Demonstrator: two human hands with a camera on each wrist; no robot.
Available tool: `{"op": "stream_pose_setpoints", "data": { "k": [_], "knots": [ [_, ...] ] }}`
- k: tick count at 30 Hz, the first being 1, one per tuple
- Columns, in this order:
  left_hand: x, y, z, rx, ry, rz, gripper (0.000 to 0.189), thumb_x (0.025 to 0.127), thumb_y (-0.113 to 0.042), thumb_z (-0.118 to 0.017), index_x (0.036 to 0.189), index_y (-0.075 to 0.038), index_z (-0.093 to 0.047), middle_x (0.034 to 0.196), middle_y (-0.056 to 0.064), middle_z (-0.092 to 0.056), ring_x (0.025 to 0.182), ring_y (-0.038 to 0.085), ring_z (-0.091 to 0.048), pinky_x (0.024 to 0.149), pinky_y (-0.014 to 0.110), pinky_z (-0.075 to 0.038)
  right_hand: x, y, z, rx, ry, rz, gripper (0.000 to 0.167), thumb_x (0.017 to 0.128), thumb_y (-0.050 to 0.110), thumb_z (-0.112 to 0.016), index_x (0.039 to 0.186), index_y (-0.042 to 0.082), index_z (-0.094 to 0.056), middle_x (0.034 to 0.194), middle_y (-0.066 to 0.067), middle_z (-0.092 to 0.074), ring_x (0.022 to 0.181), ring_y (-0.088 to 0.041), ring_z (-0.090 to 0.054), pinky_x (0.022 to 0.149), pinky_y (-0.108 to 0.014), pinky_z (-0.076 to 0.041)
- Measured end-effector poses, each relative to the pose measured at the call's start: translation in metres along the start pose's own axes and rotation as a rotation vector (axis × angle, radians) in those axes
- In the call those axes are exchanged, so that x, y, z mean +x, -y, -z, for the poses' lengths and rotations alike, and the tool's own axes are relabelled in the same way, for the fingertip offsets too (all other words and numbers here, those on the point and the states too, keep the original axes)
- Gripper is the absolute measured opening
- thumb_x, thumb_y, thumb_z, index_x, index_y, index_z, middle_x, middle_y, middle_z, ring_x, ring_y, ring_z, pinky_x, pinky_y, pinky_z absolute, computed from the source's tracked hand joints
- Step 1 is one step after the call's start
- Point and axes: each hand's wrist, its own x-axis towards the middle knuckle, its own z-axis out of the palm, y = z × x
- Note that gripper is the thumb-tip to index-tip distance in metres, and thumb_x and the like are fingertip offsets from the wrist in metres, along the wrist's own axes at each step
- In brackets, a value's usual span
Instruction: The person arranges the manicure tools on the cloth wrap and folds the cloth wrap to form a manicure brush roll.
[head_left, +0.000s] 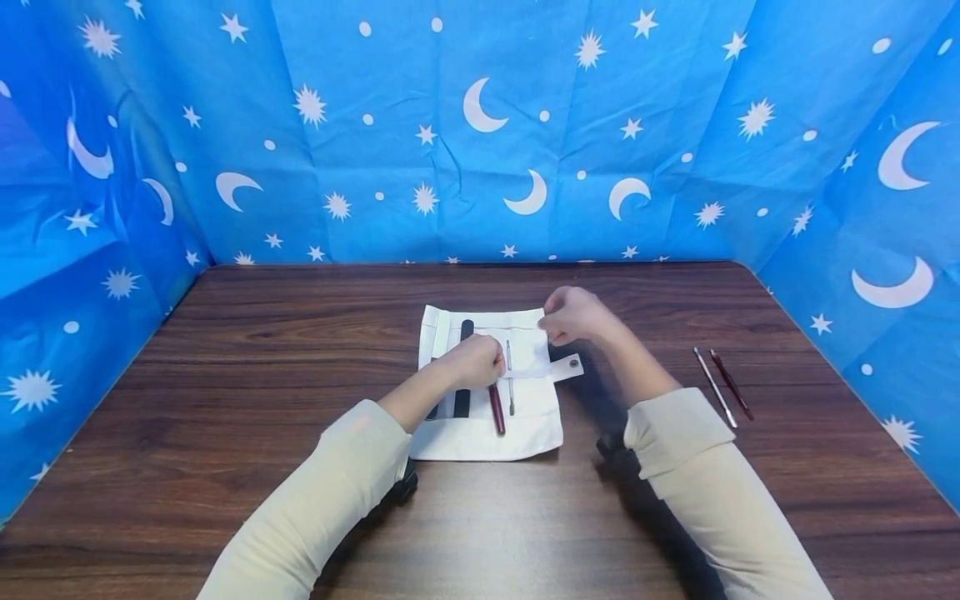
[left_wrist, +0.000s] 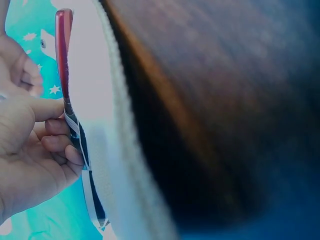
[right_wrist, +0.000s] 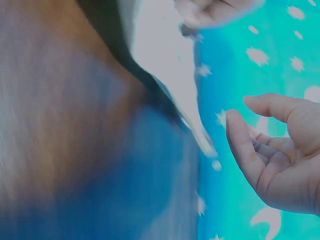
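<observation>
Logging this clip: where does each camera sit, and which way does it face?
Head: worn on the head, facing forward and down at the white pouch; the left hand, right hand and sleeves show.
Left wrist: worn there, facing past the left hand toward the red tool; the right hand shows partly.
Right wrist: worn there, facing past the right hand toward the pouch's edge and blue backdrop; the left hand shows partly.
Shared: head and left wrist both show the red tool.
</observation>
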Motion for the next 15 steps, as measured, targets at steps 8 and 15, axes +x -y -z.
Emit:
{"op": "stream_pose_setpoints", "data": {
  "k": [8, 15],
  "knots": [
    [0.002, -0.006, -0.003, 0.004, -0.023, 0.006, 0.035, 0.090, -0.004, -0.049, 0.056, -0.012, -0.046, 0.050, -0.003, -0.041, 0.045, 0.008, -0.038, 0.048, 0.020, -0.032, -0.038, -0.033, 0.064, 0.134, -0.088, 0.068, 0.037, 0.088, 0.005, -0.056, 0.114, -0.014, -0.038, 0.093, -0.019, -0.059, 0.068, -0.012, -0.063, 0.074, -0.035, -0.051],
    [0.008, -0.013, -0.005, -0.010, -0.038, 0.060, 0.017, 0.091, -0.008, -0.052, 0.077, -0.008, -0.062, 0.066, -0.001, -0.054, 0.051, 0.009, -0.047, 0.049, 0.021, -0.038, -0.064, -0.073, 0.108, -0.158, -0.224, -0.018, 0.031, 0.090, 0.016, -0.056, 0.107, -0.008, -0.046, 0.071, -0.005, -0.061, 0.063, -0.014, -0.062, 0.060, -0.032, -0.052]
  ]
}}
